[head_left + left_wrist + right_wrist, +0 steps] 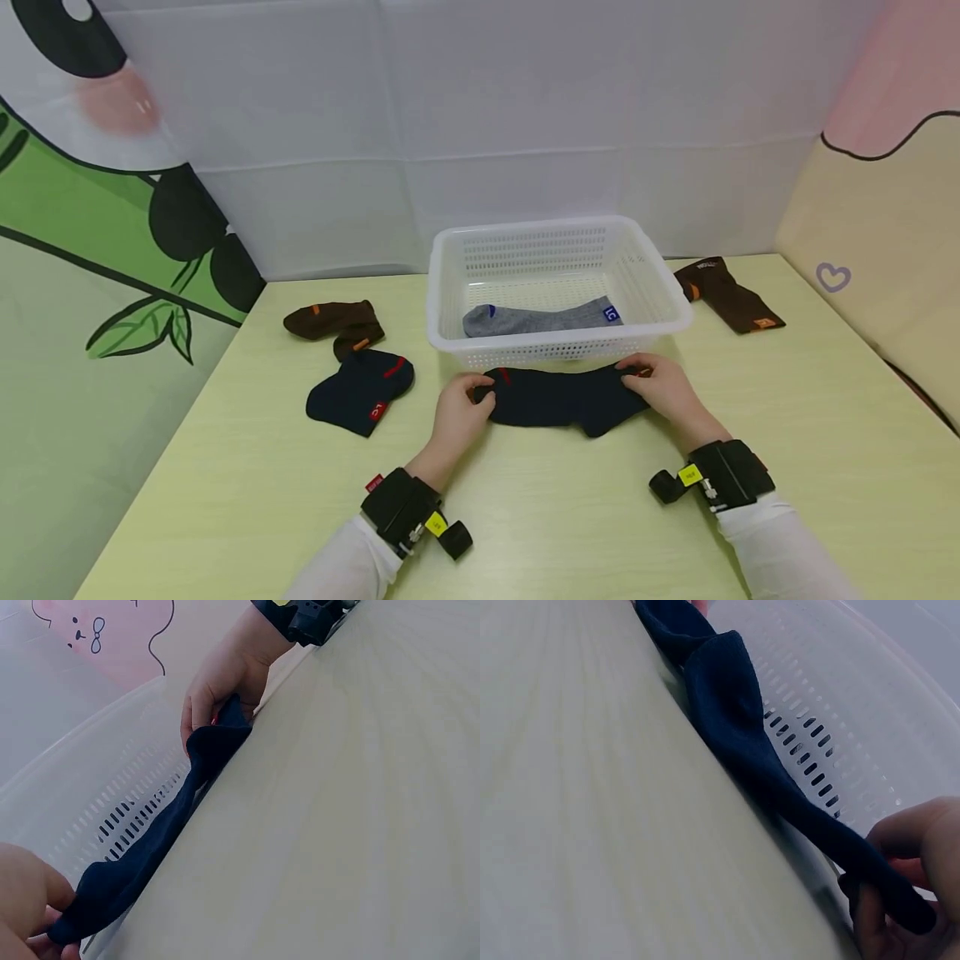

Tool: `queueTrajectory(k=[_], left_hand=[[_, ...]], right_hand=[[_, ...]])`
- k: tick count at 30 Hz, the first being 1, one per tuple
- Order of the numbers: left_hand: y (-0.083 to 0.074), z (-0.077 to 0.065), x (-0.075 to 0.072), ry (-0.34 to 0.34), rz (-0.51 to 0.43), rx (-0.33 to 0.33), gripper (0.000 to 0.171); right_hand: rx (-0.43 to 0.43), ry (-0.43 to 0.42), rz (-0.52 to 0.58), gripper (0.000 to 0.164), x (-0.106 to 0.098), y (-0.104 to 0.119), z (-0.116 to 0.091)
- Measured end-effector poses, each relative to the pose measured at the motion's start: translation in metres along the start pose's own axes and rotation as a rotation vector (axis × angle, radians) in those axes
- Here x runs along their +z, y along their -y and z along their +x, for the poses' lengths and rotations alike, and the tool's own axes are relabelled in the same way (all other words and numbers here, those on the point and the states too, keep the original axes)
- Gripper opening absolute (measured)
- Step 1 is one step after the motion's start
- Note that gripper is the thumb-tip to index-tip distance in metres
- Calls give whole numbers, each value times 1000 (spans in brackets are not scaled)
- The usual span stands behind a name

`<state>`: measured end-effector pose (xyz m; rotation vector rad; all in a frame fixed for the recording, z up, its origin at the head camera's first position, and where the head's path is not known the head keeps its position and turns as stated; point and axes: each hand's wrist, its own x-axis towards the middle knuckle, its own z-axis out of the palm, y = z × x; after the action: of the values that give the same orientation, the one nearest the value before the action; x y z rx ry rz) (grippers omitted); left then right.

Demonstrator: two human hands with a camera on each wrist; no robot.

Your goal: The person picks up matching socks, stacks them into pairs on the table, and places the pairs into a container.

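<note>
A navy sock (558, 398) with red marks is stretched sideways in front of the white basket. My left hand (459, 410) pinches its left end between thumb and fingers. At the other end, my right hand (663, 388) pinches the sock near its red-orange tag. Both wrist views show the navy sock (165, 825) held along the table beside the basket wall, its middle sagging slightly. Inside the white basket (558, 343) lies a grey sock (543, 318) with a blue label.
Left of the basket, a second navy sock (358, 390) lies near a brown sock (333, 321). Another brown sock (731, 296) lies right of the basket. A white cloth backdrop (510, 108) stands along the back edge of the pale table (540, 525).
</note>
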<state>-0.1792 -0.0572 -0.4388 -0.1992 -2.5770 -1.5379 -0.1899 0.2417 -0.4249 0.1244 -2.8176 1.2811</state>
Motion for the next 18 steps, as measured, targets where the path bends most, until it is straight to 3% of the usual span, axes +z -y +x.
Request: queueTrajectory(k=[8, 18], left_hand=[[-3, -2, -2, 42, 203, 20, 29], [-3, -3, 1, 34, 234, 13, 39]], right_hand=[[-51, -31, -64, 20, 1, 2, -1], [-83, -55, -103, 22, 2, 0, -1]])
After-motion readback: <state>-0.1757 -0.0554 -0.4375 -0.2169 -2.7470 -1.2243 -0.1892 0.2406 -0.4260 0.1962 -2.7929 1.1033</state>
